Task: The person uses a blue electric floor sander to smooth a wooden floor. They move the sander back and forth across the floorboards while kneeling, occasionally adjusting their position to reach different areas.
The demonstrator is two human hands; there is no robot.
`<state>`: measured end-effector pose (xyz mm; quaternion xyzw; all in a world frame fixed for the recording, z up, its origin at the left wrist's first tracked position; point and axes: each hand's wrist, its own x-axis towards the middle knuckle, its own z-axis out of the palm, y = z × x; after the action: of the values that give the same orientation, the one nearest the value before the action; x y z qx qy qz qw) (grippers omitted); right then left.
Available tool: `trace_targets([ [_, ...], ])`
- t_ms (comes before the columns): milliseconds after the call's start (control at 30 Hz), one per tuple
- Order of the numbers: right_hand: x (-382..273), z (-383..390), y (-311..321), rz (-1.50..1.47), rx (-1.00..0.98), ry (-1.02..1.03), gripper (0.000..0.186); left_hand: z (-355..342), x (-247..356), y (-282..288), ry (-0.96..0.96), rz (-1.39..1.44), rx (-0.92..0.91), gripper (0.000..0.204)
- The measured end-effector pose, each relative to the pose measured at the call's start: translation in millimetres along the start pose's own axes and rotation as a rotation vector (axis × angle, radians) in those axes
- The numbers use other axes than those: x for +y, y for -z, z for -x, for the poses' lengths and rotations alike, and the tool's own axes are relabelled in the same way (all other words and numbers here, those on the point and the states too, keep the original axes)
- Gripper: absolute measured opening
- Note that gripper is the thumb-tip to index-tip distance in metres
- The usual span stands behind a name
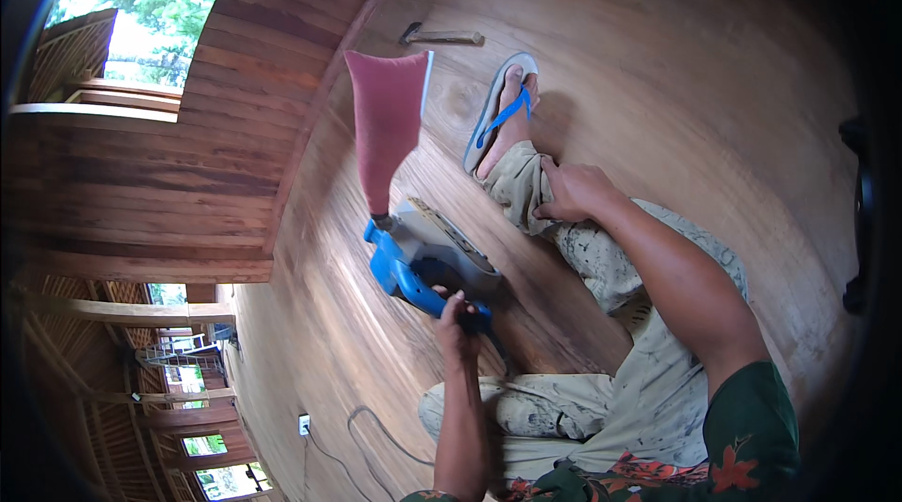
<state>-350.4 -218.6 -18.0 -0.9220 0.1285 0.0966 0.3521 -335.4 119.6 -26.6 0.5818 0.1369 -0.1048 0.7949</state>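
My left hand (456,322) is closed round the rear handle of a blue and grey belt sander (404,272) on the wooden floor (573,70). A red cloth dust bag (385,112) rises from the sander's front, with a power cord trailing behind. My right hand (573,185) grips the rolled cuff of my paint-stained trouser leg (515,185) at the ankle, above my foot in a grey flip-flop with blue straps (507,117).
A hammer (446,36) lies beyond my foot. A reddish plank wall (254,126) with an opening runs along the left. A white socket (304,425) with cords (362,427) is at lower left. Farther back stand an aluminium ladder (178,352) and wooden beams (132,314).
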Motion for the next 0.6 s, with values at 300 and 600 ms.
trace_targets([
  [300, -3.8, 1.4, 2.6, -0.020, 0.013, -0.019, 0.091, -226.0, 85.4, -4.8, -0.060, -0.117, -0.081, 0.030],
  [600, -1.9, -4.9, -2.0, -0.014, 0.004, -0.023, 0.093, -324.8, 104.6, -29.3, -0.072, -0.073, -0.110, 0.026],
])
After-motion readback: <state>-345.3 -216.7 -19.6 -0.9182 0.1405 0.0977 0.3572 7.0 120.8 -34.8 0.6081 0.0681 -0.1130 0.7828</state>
